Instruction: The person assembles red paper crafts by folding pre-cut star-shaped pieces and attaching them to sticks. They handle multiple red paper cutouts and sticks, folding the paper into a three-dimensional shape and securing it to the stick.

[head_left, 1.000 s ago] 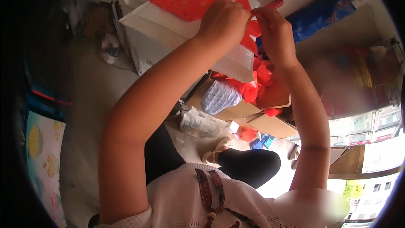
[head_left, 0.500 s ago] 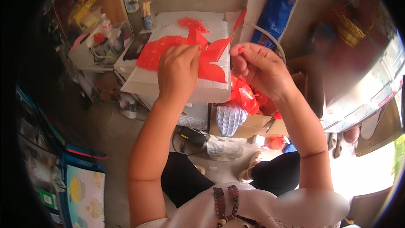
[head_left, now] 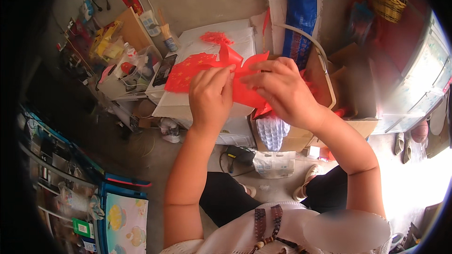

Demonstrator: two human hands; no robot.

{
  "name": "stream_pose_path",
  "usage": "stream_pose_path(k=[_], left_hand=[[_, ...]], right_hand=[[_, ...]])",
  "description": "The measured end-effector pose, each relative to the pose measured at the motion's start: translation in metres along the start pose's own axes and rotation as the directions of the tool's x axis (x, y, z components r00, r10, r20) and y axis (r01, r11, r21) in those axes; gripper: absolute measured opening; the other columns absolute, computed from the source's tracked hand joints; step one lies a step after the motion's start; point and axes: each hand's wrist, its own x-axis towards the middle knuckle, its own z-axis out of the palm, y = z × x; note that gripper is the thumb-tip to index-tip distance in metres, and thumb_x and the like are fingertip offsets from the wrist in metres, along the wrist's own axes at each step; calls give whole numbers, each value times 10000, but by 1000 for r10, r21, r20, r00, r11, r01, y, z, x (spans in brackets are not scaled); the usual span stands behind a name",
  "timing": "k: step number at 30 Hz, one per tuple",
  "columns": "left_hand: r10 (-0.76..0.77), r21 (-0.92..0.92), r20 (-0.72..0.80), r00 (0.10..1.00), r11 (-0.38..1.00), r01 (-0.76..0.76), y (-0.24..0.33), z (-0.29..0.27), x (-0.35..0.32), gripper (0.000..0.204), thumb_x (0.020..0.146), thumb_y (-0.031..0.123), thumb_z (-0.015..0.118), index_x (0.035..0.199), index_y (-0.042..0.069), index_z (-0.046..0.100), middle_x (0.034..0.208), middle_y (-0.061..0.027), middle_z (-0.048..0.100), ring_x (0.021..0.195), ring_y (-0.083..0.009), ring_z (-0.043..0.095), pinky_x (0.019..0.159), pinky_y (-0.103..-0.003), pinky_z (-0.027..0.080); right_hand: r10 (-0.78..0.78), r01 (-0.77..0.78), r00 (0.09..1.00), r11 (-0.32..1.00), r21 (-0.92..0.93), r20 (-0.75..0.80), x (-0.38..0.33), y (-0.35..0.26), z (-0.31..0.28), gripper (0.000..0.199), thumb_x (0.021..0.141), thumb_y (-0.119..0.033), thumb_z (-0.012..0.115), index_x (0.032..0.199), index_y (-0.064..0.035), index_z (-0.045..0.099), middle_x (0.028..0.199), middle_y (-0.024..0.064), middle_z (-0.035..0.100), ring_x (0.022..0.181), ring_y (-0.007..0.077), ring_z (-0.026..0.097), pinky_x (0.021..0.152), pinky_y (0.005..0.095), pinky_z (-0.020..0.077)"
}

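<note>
Nearest the camera, the person's white top with its dark beaded necklace (head_left: 266,221) filled the lower edge, and black-trousered legs showed below the forearms, which rose from there to the middle of the view. The left hand (head_left: 210,96) was closed on the thin red plastic sheet printed with small yellow stars (head_left: 193,71), thumb and fingers pinching its right-hand edge; the right hand (head_left: 282,91) gripped the same sheet just beside it, fingers curled over the red film where it bunched into folds, so that both hands were shut on it and nearly touching. The sheet was held in the air above the near right part of a white box-shaped bench covered with pale paper (head_left: 188,106), its left end spreading flat over the bench's middle. On the concrete floor under the hands lay a clear plastic bag of white pieces (head_left: 274,134) in an open brown cardboard carton (head_left: 301,136), and a white printed plastic bag (head_left: 273,164) lay nearer the knees. A second piece of red fringed film (head_left: 217,37) rested toward the bench's far edge, and a dark flat phone (head_left: 165,69) lay at its left edge. Further left stood a clear plastic tub (head_left: 136,66) among clutter. Beyond the bench a blue printed banner (head_left: 301,7) hung against the wall, and a woven yellow basket (head_left: 386,2) hung at the far right.
</note>
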Motion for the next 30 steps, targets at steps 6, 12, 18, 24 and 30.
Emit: stream_pose_path(k=[6, 12, 18, 24, 30], left_hand=[[5, -70, -28, 1000, 997, -7, 7, 0, 0, 188, 863, 35, 683, 1043, 41, 732, 899, -101, 690, 802, -281, 643, 737, -382, 502], [-118, -339, -53, 992, 936, 93, 10, -2, 1, 149, 888, 6, 669, 1025, 3, 726, 927, -109, 684, 780, -222, 656, 667, -331, 514], [-232, -449, 42, 972, 865, 226, 14, -14, 1, 168, 905, 23, 672, 1059, -20, 722, 1027, -104, 699, 974, -184, 649, 865, -291, 495], [-286, -448, 59, 957, 849, 281, -9, -1, 1, 162, 931, 99, 676, 1029, -21, 724, 950, -105, 738, 852, -140, 674, 746, -286, 523], [-565, -544, 255, 785, 588, 599, -47, 25, 3, 261, 905, 172, 724, 1029, -58, 715, 892, -86, 748, 811, -105, 667, 733, -265, 515]], right_hand=[[-49, 53, 998, 991, -122, 35, -6, 5, 6, 203, 851, 9, 645, 1031, -74, 598, 1058, 43, 684, 1176, 258, 590, 1152, 564, 288], [80, -80, 997, 993, 84, -5, -4, 9, 9, 131, 924, -44, 597, 1054, -56, 590, 1074, 63, 660, 1145, 271, 600, 1140, 561, 299], [118, -120, 993, 980, 161, 21, 1, 9, 12, 108, 966, -72, 541, 1064, -50, 581, 1027, 91, 654, 1076, 280, 616, 1119, 544, 319], [250, -263, 964, 937, 230, 87, 16, 14, 18, 138, 1004, -51, 482, 1081, 2, 585, 997, 134, 658, 1017, 281, 617, 1018, 398, 403], [393, -411, 908, 780, 471, 142, 30, 42, 46, 216, 1019, -142, 479, 1009, 33, 607, 942, 190, 685, 921, 335, 656, 844, 394, 492]])
